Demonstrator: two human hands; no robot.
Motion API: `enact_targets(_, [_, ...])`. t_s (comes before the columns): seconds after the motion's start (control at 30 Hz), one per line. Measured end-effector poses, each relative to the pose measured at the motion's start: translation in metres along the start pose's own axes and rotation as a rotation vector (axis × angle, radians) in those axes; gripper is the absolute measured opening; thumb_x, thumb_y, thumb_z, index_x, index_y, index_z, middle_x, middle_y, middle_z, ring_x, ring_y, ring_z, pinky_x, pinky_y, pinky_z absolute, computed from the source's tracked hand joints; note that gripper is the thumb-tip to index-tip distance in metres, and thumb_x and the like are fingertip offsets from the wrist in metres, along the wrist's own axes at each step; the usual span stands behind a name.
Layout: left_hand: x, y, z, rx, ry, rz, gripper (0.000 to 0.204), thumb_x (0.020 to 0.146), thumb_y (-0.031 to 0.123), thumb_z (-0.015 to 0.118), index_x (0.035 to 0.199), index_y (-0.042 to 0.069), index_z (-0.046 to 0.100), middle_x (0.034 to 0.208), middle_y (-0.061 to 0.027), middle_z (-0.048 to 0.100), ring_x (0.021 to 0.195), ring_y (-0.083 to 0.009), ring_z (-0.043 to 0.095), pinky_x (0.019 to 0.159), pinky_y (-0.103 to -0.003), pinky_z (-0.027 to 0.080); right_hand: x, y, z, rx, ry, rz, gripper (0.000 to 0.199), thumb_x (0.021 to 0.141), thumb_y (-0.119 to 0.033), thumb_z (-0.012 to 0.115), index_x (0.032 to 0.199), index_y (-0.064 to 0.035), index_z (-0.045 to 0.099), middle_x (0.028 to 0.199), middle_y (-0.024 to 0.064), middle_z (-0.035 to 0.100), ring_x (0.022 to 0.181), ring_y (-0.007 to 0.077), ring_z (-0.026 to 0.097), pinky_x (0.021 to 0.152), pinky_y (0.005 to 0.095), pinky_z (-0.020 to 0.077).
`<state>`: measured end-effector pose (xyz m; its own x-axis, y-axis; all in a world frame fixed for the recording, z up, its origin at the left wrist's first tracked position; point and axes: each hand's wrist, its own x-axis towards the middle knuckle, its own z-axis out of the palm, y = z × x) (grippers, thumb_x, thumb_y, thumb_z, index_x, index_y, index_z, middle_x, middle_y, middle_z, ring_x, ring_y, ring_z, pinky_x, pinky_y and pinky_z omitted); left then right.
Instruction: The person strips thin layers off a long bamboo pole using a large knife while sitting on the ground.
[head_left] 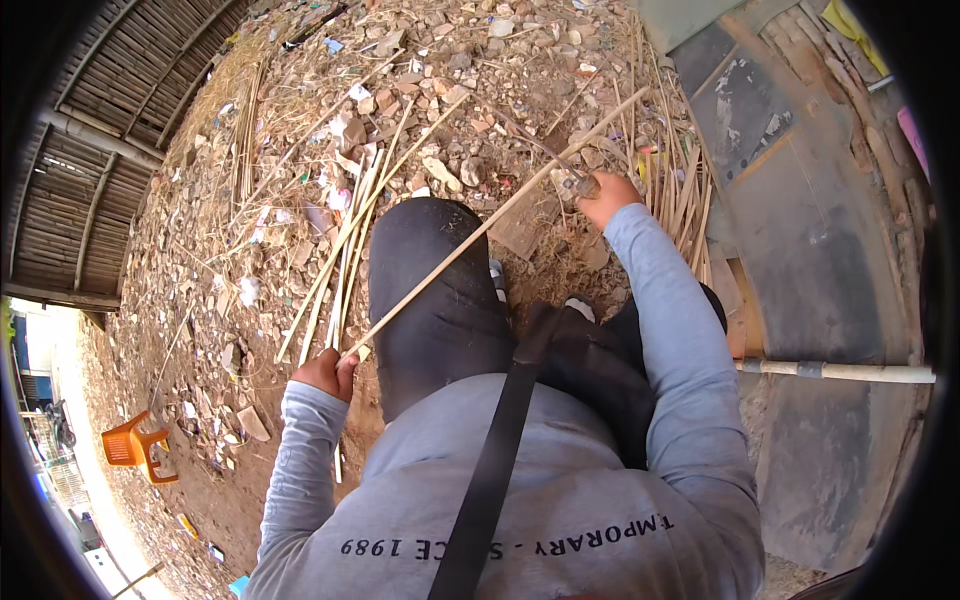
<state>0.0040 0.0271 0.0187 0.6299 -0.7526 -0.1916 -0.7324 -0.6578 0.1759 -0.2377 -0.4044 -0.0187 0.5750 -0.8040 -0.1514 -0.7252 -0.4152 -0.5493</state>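
Note:
A long, pale bamboo strip (450,260) slants across my right-hand side from low left to upper right, passing over my left thigh. My left hand (324,376) is closed around its lower end. My right hand (608,200) grips a tool with a thin, dark, curved blade, which looks like a sickle (574,184). That blade lies close by the strip's upper part; whether they touch, I cannot tell. More split bamboo strips (350,235) lie crossed on the ground beyond my left knee. Another bundle of strips (690,200) rests right of my right hand.
Broken stones and litter (450,150) cover the ground ahead. Weathered dark boards (800,210) line the right side, with a pale pole (860,373) lying across them. An orange plastic chair (128,443) stands at the left. A bamboo-slat panel (100,190) rises at the upper left.

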Motion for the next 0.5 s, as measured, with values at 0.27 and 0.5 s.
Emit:
enact_targets(0.27, [-0.005, -0.003, 0.000, 0.029, 0.002, -0.025, 0.044, 0.091, 0.043, 0.055, 0.076, 0.002, 0.057, 0.064, -0.0233, 0.060, 0.064, -0.0452, 0.060, 0.059, -0.051, 0.048, -0.032, -0.043, 0.001, -0.205, -0.192, -0.142, 0.044, 0.073, -0.022, 0.067, 0.115, -0.0110, 0.065, 0.098, 0.0176, 0.068, 0.093, 0.0356, 0.065, 0.086, 0.0420, 0.0518])
enact_targets(0.5, [-0.004, -0.003, -0.007, 0.071, 0.009, -0.037, 0.044, 0.091, 0.044, 0.055, 0.077, 0.002, 0.058, 0.065, -0.0231, 0.060, 0.063, -0.0444, 0.061, 0.059, -0.051, 0.048, -0.014, -0.015, -0.004, -0.163, 0.054, -0.044, 0.040, 0.072, -0.023, 0.070, 0.106, -0.0044, 0.065, 0.093, 0.0195, 0.067, 0.090, 0.0352, 0.065, 0.084, 0.0406, 0.0512])
